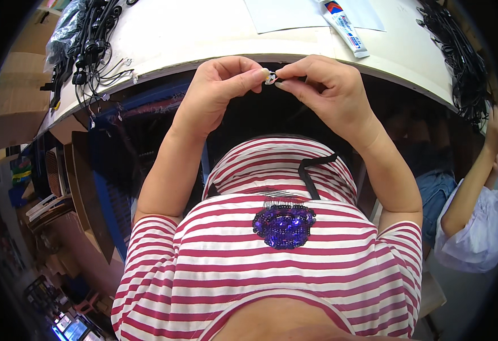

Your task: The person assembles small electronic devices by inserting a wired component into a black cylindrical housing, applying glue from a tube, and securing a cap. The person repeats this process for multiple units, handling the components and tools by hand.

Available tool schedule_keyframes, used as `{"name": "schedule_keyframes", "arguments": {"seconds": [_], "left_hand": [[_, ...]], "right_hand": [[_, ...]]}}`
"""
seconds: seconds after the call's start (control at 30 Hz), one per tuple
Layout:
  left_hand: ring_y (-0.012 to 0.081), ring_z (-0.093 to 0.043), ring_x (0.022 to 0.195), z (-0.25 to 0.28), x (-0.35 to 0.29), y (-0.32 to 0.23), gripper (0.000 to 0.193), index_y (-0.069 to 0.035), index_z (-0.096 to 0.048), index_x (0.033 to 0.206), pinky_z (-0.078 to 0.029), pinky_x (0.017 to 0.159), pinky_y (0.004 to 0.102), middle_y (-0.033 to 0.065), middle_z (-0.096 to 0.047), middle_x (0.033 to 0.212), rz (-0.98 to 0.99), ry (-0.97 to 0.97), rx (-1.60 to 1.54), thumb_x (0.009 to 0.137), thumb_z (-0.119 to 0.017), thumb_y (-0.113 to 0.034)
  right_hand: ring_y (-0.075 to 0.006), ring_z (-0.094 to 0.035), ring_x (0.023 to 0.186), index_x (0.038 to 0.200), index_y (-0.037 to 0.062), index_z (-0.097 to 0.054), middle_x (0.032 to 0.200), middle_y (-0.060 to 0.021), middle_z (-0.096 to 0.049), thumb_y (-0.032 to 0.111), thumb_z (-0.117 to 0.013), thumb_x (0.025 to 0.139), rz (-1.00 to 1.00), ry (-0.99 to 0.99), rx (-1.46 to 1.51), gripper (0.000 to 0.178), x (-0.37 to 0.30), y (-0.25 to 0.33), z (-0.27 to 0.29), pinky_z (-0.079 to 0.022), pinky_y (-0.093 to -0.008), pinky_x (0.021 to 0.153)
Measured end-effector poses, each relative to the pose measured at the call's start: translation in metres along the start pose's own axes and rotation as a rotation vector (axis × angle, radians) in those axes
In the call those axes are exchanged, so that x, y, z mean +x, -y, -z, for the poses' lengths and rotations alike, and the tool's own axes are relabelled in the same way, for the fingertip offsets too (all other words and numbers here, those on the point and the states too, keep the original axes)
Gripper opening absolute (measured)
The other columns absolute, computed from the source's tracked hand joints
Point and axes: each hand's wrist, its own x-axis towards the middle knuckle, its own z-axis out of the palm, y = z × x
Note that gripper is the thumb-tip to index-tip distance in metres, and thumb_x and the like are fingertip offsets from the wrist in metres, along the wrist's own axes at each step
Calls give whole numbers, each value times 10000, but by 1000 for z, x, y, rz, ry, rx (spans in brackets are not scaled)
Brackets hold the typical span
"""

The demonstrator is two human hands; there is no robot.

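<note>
Just in front of the table's near edge, my two hands meet fingertip to fingertip at a small white part with thin wires (pixel 270 78). My left hand (pixel 220 88) pinches its left side between thumb and forefinger. My right hand (pixel 337 94) is closed in a pinch at the other side, where a short dark wire and a reddish one show. The fingertips partly cover the part, and it is too small to tell its exact kind.
On the white table (pixel 198 31) lie a bundle of black cables (pixel 93 42) at the left, another cable bundle (pixel 459 62) at the right, a white-and-blue tube (pixel 344 28) and a paper sheet (pixel 286 14). Another person's arm (pixel 476 176) reaches in at the right.
</note>
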Motion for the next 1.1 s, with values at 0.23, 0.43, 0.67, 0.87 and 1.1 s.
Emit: {"name": "schedule_keyframes", "arguments": {"seconds": [0.23, 0.43, 0.67, 0.87, 1.1], "left_hand": [[67, -551, 713, -13, -3, 6, 168, 0, -639, 870, -416, 643, 181, 31, -617, 762, -41, 2, -122, 784, -671, -141], [46, -535, 716, -13, -3, -16, 145, 5, -636, 864, -420, 636, 176, 13, -610, 768, -60, 60, 428, 784, -669, -111], [55, -518, 706, -15, -1, 0, 129, -12, -627, 829, -406, 655, 176, 1, -589, 755, -77, 24, 161, 782, -667, -124], [74, -542, 704, -19, 3, 16, 150, -15, -644, 835, -427, 668, 193, 23, -614, 745, -84, -32, -83, 771, -683, -146], [37, -489, 649, -21, 5, 25, 139, -44, -643, 809, -359, 588, 171, -12, -595, 713, -74, -99, -164, 788, -666, -179]], "right_hand": [[-31, -527, 620, 861, -1, -654, 711, -6, -615, 80, -651, 781, -284, 87, 410, 113, -3, -1, -2, -416, -163, 543], [-35, -524, 614, 845, -8, -649, 707, -3, -605, 91, -633, 790, -348, 207, 461, 115, -1, -2, 12, -417, -166, 551], [-64, -544, 597, 834, 7, -640, 709, -20, -611, 41, -651, 757, -107, -13, 193, 85, -8, -3, 7, -428, -185, 521], [-158, -608, 630, 854, 32, -654, 750, -78, -635, 13, -681, 708, 175, -204, -106, 150, -13, -7, -3, -478, -238, 540], [-163, -613, 646, 888, 39, -663, 760, -73, -638, -30, -665, 703, 156, -217, -18, 198, -15, -12, -8, -492, -233, 573]]}}
